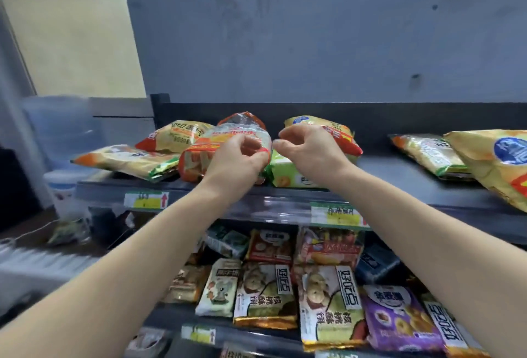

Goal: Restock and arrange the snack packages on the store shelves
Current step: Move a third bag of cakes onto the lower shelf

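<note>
- Snack packages point(427, 155) lying flat along top shelf point(399, 186); biscuit packs point(265, 292) in rows one level below.
- Far left: flat yellow bag point(125, 160), with second yellow bag point(176, 135) overlapping its rear edge.
- Centre left: orange-red clear bag point(199, 155) on top shelf, gripped at right end by left hand point(239, 158), fingers curled round wrapper.
- Centre: green pack point(288, 176) just beside orange-red clear bag, beneath both hands.
- Centre right: right hand point(310, 149) above green pack, fingers curled, nothing visible in grip; contact with pack not determinable.
- Behind right hand: yellow-red bag point(342, 135).
- Far right: large yellow bag point(496, 163) overlapping its neighbour, well apart from centre group.
</note>
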`<state>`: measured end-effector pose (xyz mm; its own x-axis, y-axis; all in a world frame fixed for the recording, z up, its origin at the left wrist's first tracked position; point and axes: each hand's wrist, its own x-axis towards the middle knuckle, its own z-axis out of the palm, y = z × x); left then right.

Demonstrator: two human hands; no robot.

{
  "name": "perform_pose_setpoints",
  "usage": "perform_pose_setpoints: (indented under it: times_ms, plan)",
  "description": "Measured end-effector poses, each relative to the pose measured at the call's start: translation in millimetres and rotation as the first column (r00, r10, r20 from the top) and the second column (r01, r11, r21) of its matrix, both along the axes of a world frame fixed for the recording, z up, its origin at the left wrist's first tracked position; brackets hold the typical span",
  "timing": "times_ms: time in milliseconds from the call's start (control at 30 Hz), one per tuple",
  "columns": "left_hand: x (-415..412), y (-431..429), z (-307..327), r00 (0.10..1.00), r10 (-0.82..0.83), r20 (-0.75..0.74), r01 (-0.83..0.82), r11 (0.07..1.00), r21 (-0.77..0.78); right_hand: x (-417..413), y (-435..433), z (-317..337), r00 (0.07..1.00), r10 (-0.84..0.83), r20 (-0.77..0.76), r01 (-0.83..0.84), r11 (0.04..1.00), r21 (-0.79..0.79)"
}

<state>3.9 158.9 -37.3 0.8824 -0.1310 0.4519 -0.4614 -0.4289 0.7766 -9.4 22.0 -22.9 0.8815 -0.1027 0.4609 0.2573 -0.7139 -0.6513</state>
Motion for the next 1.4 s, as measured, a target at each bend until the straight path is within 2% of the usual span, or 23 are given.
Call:
perform_pose_setpoints:
  times_ms: [133, 267, 333, 400, 567, 700, 833, 1067, 1267, 1400]
  plan:
    - [26, 26, 16, 0.973, 0.229, -0.016, -0.229, 0.973, 0.034, 32, 13, 9, 0.988, 0.099, -0.114, -0.091, 0.993, 0.074]
    - [58, 47, 20, 0.908, 0.407, -0.099, -0.395, 0.911, 0.117, 51, 27, 13, 0.957, 0.115, -0.267, -0.077, 0.986, 0.149]
    - [68, 51, 17, 0.894, 0.404, -0.195, -0.378, 0.912, 0.159, 59, 32, 13, 0.939, 0.104, -0.327, -0.052, 0.985, 0.161]
    - [76, 54, 13, 0.880, 0.363, -0.305, -0.336, 0.932, 0.137, 66, 36, 14, 0.926, 0.080, -0.369, -0.020, 0.986, 0.165]
    - [90, 63, 15, 0.836, 0.289, -0.466, -0.290, 0.954, 0.071, 76, 43, 21, 0.908, -0.006, -0.420, 0.079, 0.984, 0.157]
    - [97, 73, 12, 0.813, 0.166, -0.558, -0.211, 0.977, -0.016, 83, 50, 21, 0.888, -0.012, -0.460, 0.164, 0.943, 0.290]
    - [104, 79, 9, 0.842, 0.038, -0.538, -0.157, 0.971, -0.178, 87, 60, 16, 0.914, -0.031, -0.404, 0.245, 0.836, 0.490]
    - [105, 91, 13, 0.920, -0.125, -0.371, -0.012, 0.938, -0.347, 69, 74, 21, 0.984, -0.039, -0.171, 0.150, 0.695, 0.703]
    - [83, 107, 10, 0.929, -0.221, -0.297, 0.071, 0.893, -0.445, 39, 89, 13, 0.996, -0.062, -0.057, 0.084, 0.656, 0.750]
    - [61, 112, 5, 0.938, -0.203, -0.281, 0.064, 0.899, -0.434, 17, 96, 7, 0.999, -0.023, -0.035, 0.041, 0.712, 0.701]
